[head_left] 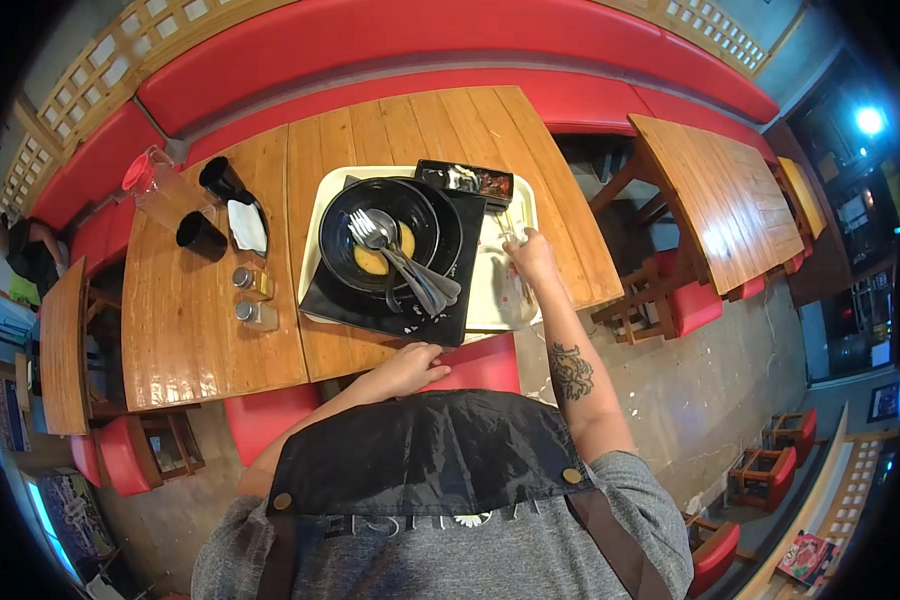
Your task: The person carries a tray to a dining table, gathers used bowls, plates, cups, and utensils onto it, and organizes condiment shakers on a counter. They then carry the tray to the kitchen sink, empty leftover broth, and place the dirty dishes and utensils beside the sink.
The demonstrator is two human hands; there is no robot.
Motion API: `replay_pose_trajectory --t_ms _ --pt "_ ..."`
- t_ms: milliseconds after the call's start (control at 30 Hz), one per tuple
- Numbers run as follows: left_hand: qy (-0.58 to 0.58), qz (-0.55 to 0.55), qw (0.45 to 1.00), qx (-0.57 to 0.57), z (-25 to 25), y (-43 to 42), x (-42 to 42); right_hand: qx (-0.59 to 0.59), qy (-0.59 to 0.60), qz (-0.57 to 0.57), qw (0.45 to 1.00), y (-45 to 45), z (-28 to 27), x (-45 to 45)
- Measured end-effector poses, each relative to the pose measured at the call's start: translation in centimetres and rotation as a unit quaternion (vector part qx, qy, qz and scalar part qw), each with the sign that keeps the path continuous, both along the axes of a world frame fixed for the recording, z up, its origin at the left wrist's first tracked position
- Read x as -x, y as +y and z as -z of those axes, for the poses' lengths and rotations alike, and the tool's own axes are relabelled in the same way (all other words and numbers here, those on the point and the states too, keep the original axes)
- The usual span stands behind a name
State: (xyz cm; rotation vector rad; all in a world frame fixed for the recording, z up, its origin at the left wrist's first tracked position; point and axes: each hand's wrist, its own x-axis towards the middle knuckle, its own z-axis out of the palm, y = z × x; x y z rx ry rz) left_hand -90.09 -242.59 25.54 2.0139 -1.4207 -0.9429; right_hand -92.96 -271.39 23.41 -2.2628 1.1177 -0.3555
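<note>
A cream tray (317,215) on the wooden table carries a square black plate (345,302) with stacked black bowls (345,215) on it. Forks and spoons (420,282) lean in the top bowl beside some yellow liquid. At the tray's far edge sits a black sauce dish (495,186). My right hand (532,255) is over the tray's right side, its fingers pinched around a small crumpled white item (515,238), perhaps tissue. Near the table's front edge, my left hand (410,368) is below the plate's near corner, fingers curled, holding nothing visible.
Left of the tray stand a pitcher with a red lid (155,185), two black cups (202,236), a white napkin (247,225) and two shakers (257,315). A red bench (390,40) runs behind. Another table (720,200) is at right; a person (40,245) is far left.
</note>
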Motion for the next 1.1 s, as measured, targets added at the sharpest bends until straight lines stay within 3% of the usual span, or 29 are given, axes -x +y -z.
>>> replay_pose_trajectory --t_ms 33,100,167,233,267,333,400,467,500,600,667,767,800,867,900,967,1000,1033,1100 --pt "0.025 -0.011 1.000 0.009 0.0 -0.3 0.3 0.000 0.001 -0.002 1.000 0.2 -0.5 0.0" --pt "0.052 -0.024 0.998 0.016 0.3 -0.8 0.5 0.109 -0.028 -0.026 0.993 0.5 -1.4 0.0" --pt "0.072 -0.030 0.996 0.038 1.1 -1.3 0.5 0.111 -0.033 -0.019 0.993 1.3 -2.0 0.8" --pt "0.066 -0.018 0.997 0.025 0.2 -2.0 0.4 0.221 0.014 -0.041 0.974 0.8 0.0 1.0" --pt "0.060 -0.005 0.998 0.011 -0.2 -2.2 0.4 0.303 -0.020 -0.087 0.949 0.8 1.4 1.3" --pt "0.052 -0.006 0.998 0.025 0.6 -2.4 0.6 0.209 -0.049 -0.121 0.969 1.7 1.3 1.2" --pt "0.057 -0.002 0.998 0.025 1.5 -2.4 0.6 0.162 0.000 -0.132 0.978 2.6 0.9 1.1" --pt "0.099 0.016 0.995 -0.007 0.8 -1.8 0.1 0.175 -0.015 -0.125 0.977 2.2 2.1 1.3" --pt "0.103 0.029 0.994 -0.024 0.2 -1.2 -0.3 0.121 -0.004 -0.117 0.986 3.1 0.0 1.6" --pt "0.125 0.053 0.991 -0.012 -4.8 2.9 -2.3 0.145 -0.022 -0.084 0.986 2.8 0.8 2.3" --pt "0.200 -0.014 0.978 0.054 -10.0 7.1 -3.7 0.131 -0.042 -0.081 0.987 2.5 1.0 3.0" --pt "0.260 -0.240 0.912 0.208 -11.6 13.6 -6.8 0.104 -0.072 -0.073 0.989 3.2 0.2 4.1" --pt "0.255 -0.333 0.860 0.291 -10.4 15.3 -8.0 0.093 -0.083 -0.073 0.989 3.5 -0.1 4.5" --pt "0.112 -0.495 0.816 0.278 -8.1 18.7 -10.8 0.101 -0.111 -0.066 0.986 4.0 0.3 5.3" --pt "0.113 -0.493 0.817 0.278 -7.5 18.7 -11.1 0.109 -0.139 -0.058 0.982 4.2 0.3 5.5" --pt "-0.218 -0.544 0.798 0.138 -6.1 18.7 -11.4 0.104 -0.146 -0.044 0.983 4.7 0.4 6.1" --pt "-0.291 -0.516 0.799 0.107 -4.3 18.3 -12.0 0.097 -0.154 -0.035 0.983 5.1 0.3 6.3" --pt "-0.289 -0.515 0.800 0.107 -4.2 17.3 -12.1 0.098 -0.153 -0.033 0.983 5.6 0.1 6.4" --pt "-0.313 -0.515 0.798 0.000 -3.9 14.7 -12.3 0.091 -0.187 -0.018 0.978 6.3 -0.3 6.6"
